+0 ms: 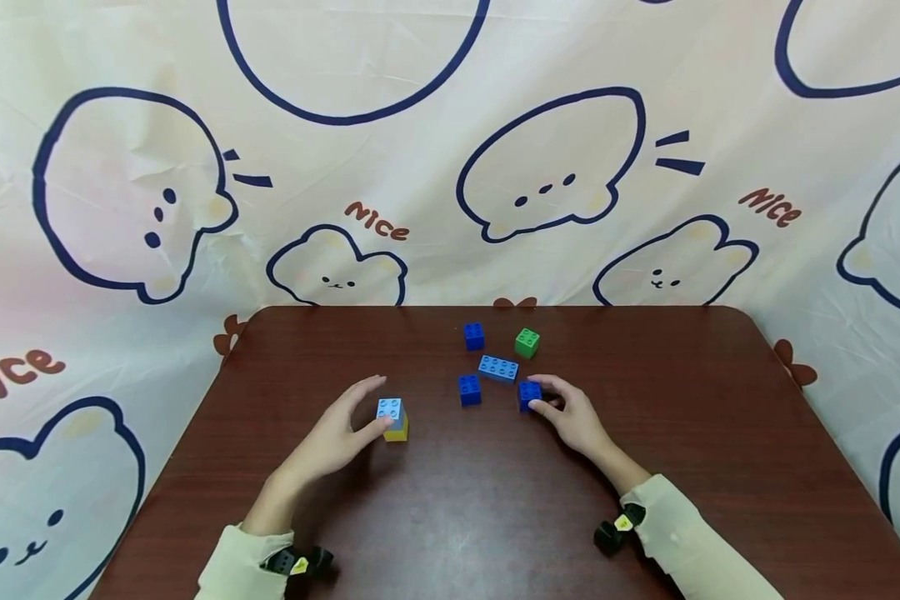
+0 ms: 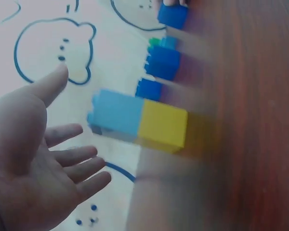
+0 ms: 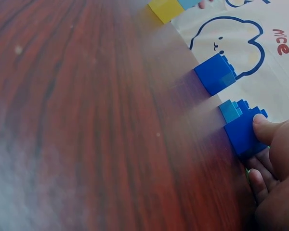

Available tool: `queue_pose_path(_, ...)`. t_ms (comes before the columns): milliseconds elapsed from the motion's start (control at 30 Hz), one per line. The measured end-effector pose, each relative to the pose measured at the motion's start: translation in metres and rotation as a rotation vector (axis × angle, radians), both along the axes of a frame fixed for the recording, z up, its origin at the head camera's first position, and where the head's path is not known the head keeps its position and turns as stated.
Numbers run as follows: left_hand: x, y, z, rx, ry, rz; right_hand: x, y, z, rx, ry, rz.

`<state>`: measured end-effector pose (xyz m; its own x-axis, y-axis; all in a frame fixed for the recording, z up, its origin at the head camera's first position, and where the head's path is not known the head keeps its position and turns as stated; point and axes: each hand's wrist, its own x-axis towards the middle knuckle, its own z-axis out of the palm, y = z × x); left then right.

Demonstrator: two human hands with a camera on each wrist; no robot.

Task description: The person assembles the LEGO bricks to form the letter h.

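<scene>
One dark blue brick (image 1: 529, 396) at the right edge of a loose group on the table (image 1: 450, 508), studs upward, pinched between thumb and fingers of the right hand (image 1: 576, 421). Cannot tell for sure whether resting on the table or slightly raised. With a small hold near the fingertips, likely to turn or slip out in case of uneven squeezing. Just behind and to the left, a long blue brick (image 1: 498, 368), in my judgement easy to knock during a sideways move. Further left, a second dark blue brick (image 1: 469, 390); farther back, a green brick (image 1: 527, 342) and a third dark blue brick (image 1: 474, 337), less exposed to bumping. On the left side, well apart, an upright stack (image 1: 391, 412), light blue over yellow. Beside it the left hand (image 1: 336, 433), fingers extended and apart from the thumb, without any grip. Being tall, narrow and unheld, probably easy to tip by a careless thumb, or to push away by a hurried grasp.
</scene>
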<state>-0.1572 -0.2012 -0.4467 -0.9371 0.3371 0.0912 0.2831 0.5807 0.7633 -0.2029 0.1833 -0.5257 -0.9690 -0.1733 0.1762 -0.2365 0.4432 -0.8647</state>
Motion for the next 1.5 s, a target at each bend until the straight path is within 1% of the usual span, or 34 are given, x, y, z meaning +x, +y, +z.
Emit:
queue_pose_path(233, 0.008, 0.019, 0.021, 0.014, 0.026, -0.039, 0.000, 0.000, -0.001, 0.000, 0.017, 0.004)
queue_pose_path(367, 0.011, 0.033, 0.030, 0.010, 0.040, -0.065, -0.001, 0.000, -0.001, 0.000, 0.014, 0.008)
queue_pose_path(667, 0.015, 0.064, 0.039, 0.046, -0.002, -0.141, 0.000, 0.000, -0.001, 0.004, 0.024, 0.012)
queue_pose_path(767, 0.014, 0.075, 0.039, 0.050, -0.030, -0.159, 0.000, 0.000, -0.001, 0.009, 0.034, 0.010)
queue_pose_path(833, 0.013, 0.082, 0.036, 0.053, -0.050, -0.158, 0.001, 0.000, -0.001, 0.011, 0.030, 0.007)
queue_pose_path(933, 0.013, 0.093, 0.029, 0.064, -0.057, -0.140, 0.001, -0.001, -0.002, 0.012, 0.034, 0.004)
queue_pose_path(1067, 0.010, 0.108, 0.014, 0.088, -0.054, -0.092, 0.001, -0.001, -0.002, 0.015, 0.045, -0.003)
queue_pose_path(1200, 0.005, 0.120, -0.002, 0.110, -0.067, -0.022, 0.001, -0.001, -0.001, 0.014, 0.035, -0.005)
queue_pose_path(1367, -0.003, 0.131, -0.017, 0.138, -0.082, 0.083, 0.001, -0.001, -0.001, 0.010, 0.032, -0.005)
queue_pose_path(1500, -0.010, 0.137, -0.030, 0.154, -0.066, 0.154, 0.001, 0.000, -0.001, 0.010, 0.026, -0.010)
